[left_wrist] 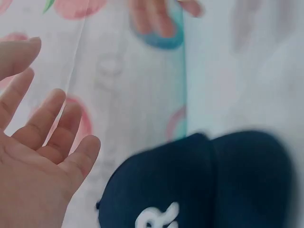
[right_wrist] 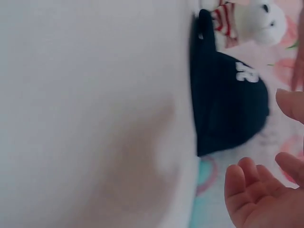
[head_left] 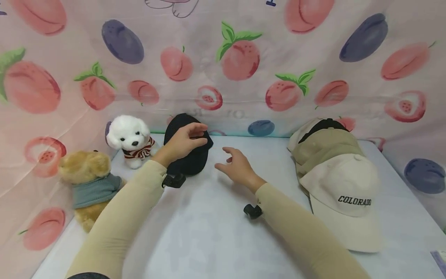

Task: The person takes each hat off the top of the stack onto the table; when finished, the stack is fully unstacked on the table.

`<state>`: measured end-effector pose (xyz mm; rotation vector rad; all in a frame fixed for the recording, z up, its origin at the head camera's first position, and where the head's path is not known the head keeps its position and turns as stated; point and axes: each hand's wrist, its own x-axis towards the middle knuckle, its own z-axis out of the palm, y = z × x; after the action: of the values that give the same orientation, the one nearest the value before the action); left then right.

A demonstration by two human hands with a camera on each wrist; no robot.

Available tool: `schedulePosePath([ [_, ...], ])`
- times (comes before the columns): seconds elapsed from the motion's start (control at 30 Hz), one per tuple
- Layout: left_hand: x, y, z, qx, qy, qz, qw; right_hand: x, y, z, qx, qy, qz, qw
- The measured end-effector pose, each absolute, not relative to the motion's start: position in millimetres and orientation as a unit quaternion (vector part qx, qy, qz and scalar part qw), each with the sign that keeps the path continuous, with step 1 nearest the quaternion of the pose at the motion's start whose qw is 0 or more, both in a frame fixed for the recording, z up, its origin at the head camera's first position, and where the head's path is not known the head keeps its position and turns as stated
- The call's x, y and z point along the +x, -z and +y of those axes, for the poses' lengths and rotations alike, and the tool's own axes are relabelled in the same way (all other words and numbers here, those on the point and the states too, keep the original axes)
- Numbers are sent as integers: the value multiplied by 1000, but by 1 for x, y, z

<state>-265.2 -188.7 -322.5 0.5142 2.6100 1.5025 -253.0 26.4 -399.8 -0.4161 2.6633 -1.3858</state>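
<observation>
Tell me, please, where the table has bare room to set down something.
Free: the near table, between left sleeve and right sleeve; also the far strip between dark cap and cap pile, behind the right grip. Crowded: the left, where bear, dog and dark cap sit close; the right, under the cap pile.

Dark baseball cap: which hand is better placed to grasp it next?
Likely the left hand: open, it overlaps the dark baseball cap in the head view, while the right hand sits apart.

Saw dark cap (right_wrist: 228, 109) with white emblem (right_wrist: 246, 75) | saw right hand (right_wrist: 263, 202) apart from it | saw white plush dog (right_wrist: 270, 27) beside
</observation>
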Motion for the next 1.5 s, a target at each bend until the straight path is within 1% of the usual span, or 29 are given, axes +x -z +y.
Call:
schedulePosePath([
  [0.33,-253,355,-134,208,-527,821,70,-213,376,99,-139,469,872,11],
  [0.6,-241,367,-88,233,-534,807,99,-187,366,156,-133,466,874,-25],
  [0.87,-232,376,-47,265,-521,804,109,-156,360,210,-130,440,887,-62],
  [1.0,-228,381,-29,277,-517,800,122,-143,359,233,-138,431,887,-95],
  [1.13,-227,387,-11,281,-524,792,139,-132,356,257,-137,418,887,-139],
  [1.23,-225,392,2,281,-530,786,151,-124,355,275,-119,408,891,-163],
  [1.37,-224,397,18,273,-538,780,166,-112,358,298,-92,403,892,-180],
  [1.5,-224,403,33,257,-553,773,174,-105,365,322,-69,419,887,-180],
])
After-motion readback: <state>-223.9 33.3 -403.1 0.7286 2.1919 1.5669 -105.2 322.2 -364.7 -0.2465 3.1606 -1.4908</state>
